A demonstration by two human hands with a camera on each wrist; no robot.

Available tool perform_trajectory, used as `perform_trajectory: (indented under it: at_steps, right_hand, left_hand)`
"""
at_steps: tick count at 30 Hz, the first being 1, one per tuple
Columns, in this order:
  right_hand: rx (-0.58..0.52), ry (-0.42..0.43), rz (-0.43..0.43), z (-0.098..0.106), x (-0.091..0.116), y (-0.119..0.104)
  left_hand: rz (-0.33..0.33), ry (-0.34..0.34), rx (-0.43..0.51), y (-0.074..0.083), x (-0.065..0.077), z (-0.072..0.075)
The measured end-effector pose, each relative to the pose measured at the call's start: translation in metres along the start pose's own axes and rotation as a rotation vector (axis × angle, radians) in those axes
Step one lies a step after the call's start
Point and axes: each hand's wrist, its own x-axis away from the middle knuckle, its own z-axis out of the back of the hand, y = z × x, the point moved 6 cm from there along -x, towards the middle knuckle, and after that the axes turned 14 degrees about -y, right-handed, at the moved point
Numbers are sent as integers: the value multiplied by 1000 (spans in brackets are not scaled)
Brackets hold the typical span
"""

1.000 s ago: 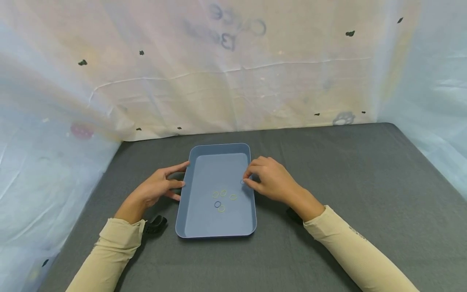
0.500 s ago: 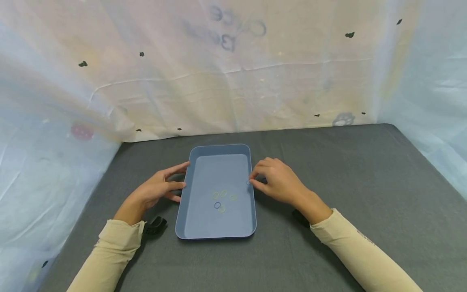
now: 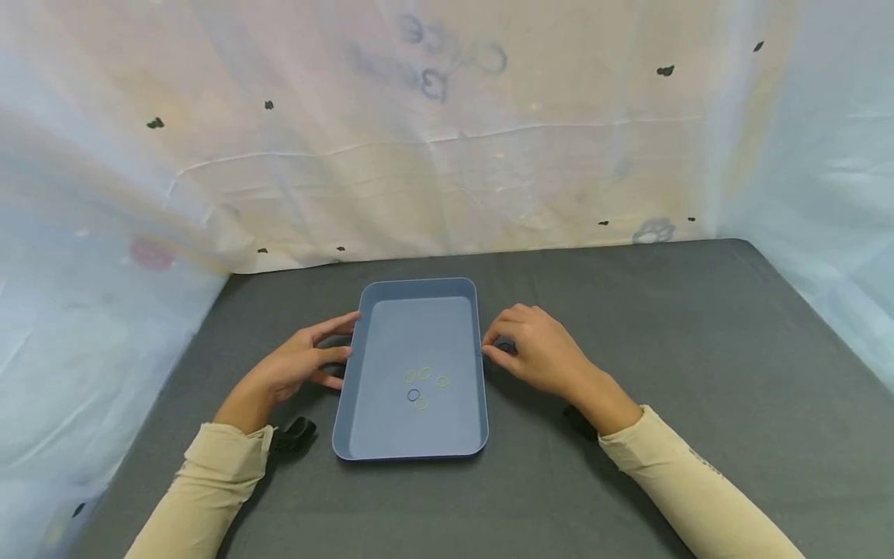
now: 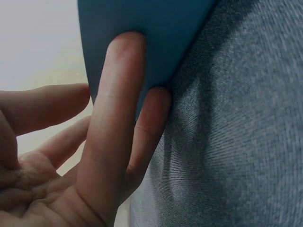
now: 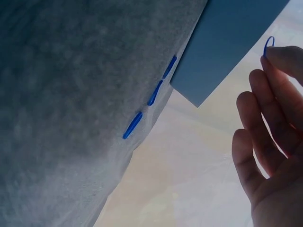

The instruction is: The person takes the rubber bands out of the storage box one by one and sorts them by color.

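Observation:
My left hand (image 3: 293,361) rests its straight fingertips against the left wall of the blue-grey tray (image 3: 417,289). In the left wrist view, its fingers (image 4: 116,90) press the tray's side just above the cloth. At the tray's right rim, my right hand (image 3: 538,351) pinches a small blue rubber band (image 5: 269,43) between thumb and index finger. Several yellow rubber bands (image 3: 443,381) and one dark blue rubber band (image 3: 414,401) lie on the tray floor. Right of the tray, 3 blue rubber bands (image 5: 155,92) lie in a row on the cloth, mostly hidden by the right hand in the head view.
Dark grey cloth (image 3: 628,326) covers the table beneath the tray. A pale printed curtain (image 3: 447,186) hangs along the table's back edge, with bluish sheeting (image 3: 84,334) at the sides. Black wrist straps (image 3: 293,435) sit at both wrists.
My right hand has drawn back rightward from over the tray's inside to its right rim, carrying the pinched blue rubber band. My left hand stays against the tray wall.

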Motion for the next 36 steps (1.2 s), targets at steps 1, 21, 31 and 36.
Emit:
perform_trajectory:
  at_steps: [1, 21, 31, 36]
  right_hand:
    - [1, 3, 2, 1, 0, 0]
    - [14, 0, -37, 8, 1, 14]
    - [8, -23, -69, 13, 3, 20]
    - [3, -26, -80, 16, 6, 26]
  left_hand:
    - [0, 4, -1, 0, 0, 0]
    - [0, 25, -16, 2, 1, -1]
    - [-3, 24, -10, 3, 1, -2]
    - [-8, 21, -8, 3, 0, -3]
